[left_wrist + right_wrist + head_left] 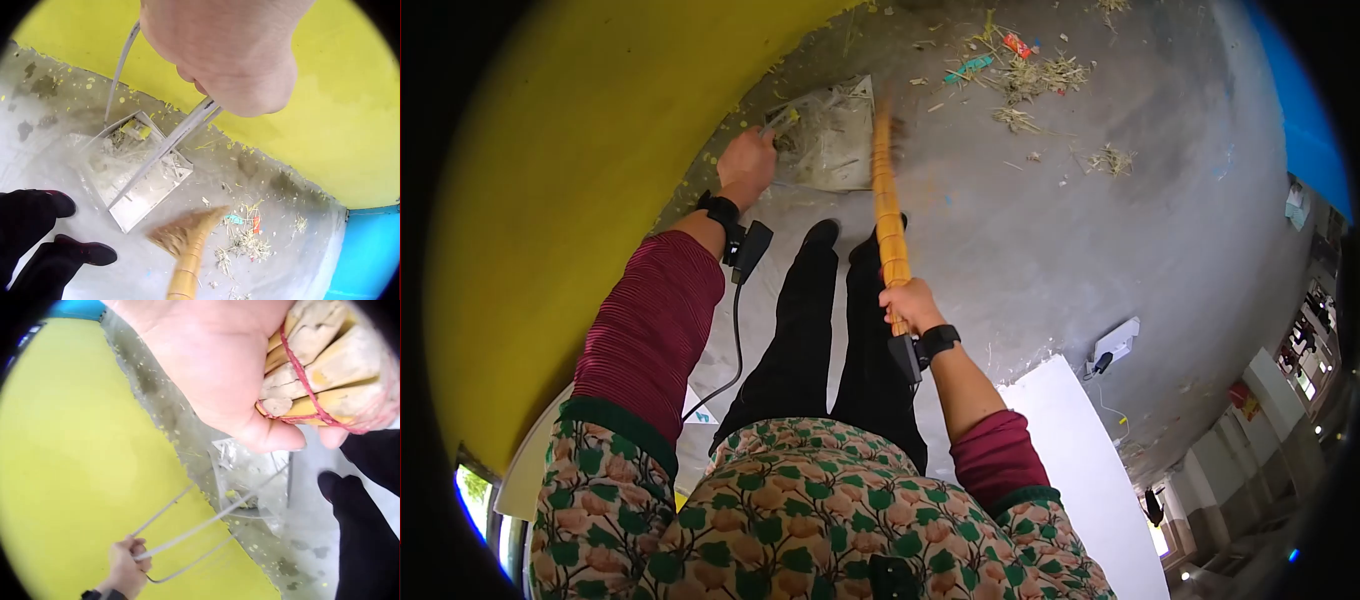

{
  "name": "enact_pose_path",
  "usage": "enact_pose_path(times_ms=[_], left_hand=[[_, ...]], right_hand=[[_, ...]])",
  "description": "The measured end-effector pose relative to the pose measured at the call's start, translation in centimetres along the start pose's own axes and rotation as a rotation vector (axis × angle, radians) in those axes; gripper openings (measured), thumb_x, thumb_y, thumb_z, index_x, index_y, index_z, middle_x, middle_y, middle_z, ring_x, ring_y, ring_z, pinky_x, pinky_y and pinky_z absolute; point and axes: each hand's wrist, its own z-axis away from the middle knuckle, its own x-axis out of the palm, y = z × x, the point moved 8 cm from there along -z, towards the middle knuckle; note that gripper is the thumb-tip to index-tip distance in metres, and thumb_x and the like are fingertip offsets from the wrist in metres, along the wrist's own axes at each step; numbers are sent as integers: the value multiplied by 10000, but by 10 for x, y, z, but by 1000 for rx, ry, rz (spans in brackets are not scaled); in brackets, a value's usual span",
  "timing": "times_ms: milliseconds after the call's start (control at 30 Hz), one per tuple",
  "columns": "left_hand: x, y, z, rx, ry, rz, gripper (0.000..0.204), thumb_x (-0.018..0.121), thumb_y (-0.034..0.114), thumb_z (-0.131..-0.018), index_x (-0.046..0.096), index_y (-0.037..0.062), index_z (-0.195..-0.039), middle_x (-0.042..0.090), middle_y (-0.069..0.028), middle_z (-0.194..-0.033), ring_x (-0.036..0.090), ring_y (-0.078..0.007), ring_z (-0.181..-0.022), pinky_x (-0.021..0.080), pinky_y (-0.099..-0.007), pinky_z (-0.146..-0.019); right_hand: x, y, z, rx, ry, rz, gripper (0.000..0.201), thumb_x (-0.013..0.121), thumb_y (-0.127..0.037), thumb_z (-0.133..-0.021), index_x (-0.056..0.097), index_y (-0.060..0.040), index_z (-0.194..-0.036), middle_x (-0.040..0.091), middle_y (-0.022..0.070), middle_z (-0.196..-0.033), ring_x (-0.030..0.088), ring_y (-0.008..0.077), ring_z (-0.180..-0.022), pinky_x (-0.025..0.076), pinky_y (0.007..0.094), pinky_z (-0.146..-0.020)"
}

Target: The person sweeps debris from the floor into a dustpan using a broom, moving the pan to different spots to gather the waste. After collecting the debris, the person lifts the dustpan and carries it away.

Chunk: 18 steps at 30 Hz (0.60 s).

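Observation:
My left hand [747,160] grips the thin pale handle [181,130] of a dustpan. The dustpan [134,209] lies on the floor by the yellow wall, with straw bits and a yellow scrap inside. Fingers curled, my right hand [912,303] holds a straw broom [890,220] near the top of its bound stalk. Red cord wraps the broom's butt end [312,394] in the right wrist view. Beside the dustpan's front edge, the broom's bristles [175,234] fan out, blurred in the head view.
Straw litter [1040,75] is heaped on the grey floor beyond the broom, with a red wrapper [1017,45] and a teal scrap [970,67]. A yellow wall [580,150] rises at the left, a blue one [369,250] farther on. The person's shoes [87,250] stand close to the dustpan.

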Motion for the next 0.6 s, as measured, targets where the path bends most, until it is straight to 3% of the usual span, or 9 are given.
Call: enact_pose_path(times_ms=[133,200,333,433,600], left_hand=[[-1,0,1,-26,-59,-6,371,378,317,-832,545,39,-1013,576,-202,-954,536,-345,-920,411,-419,-789],[-1,3,3,-38,-59,-16,368,380,317,-830,549,35,-994,577,-204,-949,537,-346,-914,412,-420,-782],[-1,4,2,3,-23,3,369,381,317,-829,550,31,-988,575,-205,-952,537,-349,-912,412,-420,-779],[2,0,1,2,-52,-5,371,384,321,-830,550,29,-987,573,-204,-959,534,-354,-918,413,-416,-782],[7,-3,-2,8,-109,-21,394,388,340,-833,537,18,-1004,568,-211,-962,532,-359,-920,411,-426,-781]], right_hand=[[4,18,46,-23,-92,-77,213,611,-34,-565,548,51,-750,537,88,-597,536,175,-459,463,282,-416],[-28,9,77,-92,123,85,210,602,-26,-569,545,36,-761,522,73,-588,519,170,-444,463,276,-417],[-60,4,56,-62,131,19,183,585,-22,-579,505,2,-742,494,61,-579,514,156,-462,443,287,-403],[-36,-8,21,11,1,-130,186,586,-26,-593,510,8,-760,500,64,-596,515,159,-476,455,298,-417],[20,-12,7,-36,-21,3,169,605,-33,-584,543,47,-719,518,74,-563,520,164,-433,459,276,-411]])
